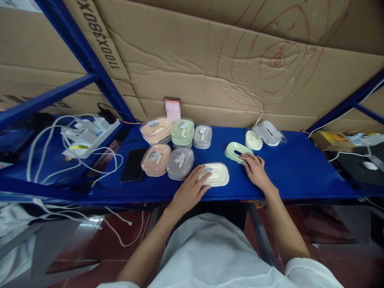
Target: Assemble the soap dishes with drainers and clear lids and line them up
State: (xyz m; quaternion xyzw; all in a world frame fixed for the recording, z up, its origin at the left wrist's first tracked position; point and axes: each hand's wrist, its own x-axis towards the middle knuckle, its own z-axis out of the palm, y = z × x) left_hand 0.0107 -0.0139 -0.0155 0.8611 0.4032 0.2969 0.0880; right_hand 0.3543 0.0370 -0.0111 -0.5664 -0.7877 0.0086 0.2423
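Observation:
My left hand [189,192] lies with spread fingers over the left end of a white oval soap box [220,174] that has a clear cover and a round sticker. My right hand [255,170] has its fingers closed on the right end of a pale green oval piece [231,151] with a long dark slot. Behind it on the blue shelf are a white piece [253,140] and a grey slotted piece [268,133]. To the left stand several lidded boxes, among them a pink one [154,165], a grey one [183,169] and a green one [186,138].
A dark phone-like slab [132,166] lies at the left of the blue shelf. Beyond it, a white power strip [93,138] sits amid tangled cables. A cardboard wall [186,52] closes the back, and blue posts [105,80] frame the sides. An open carton [333,144] stands at right.

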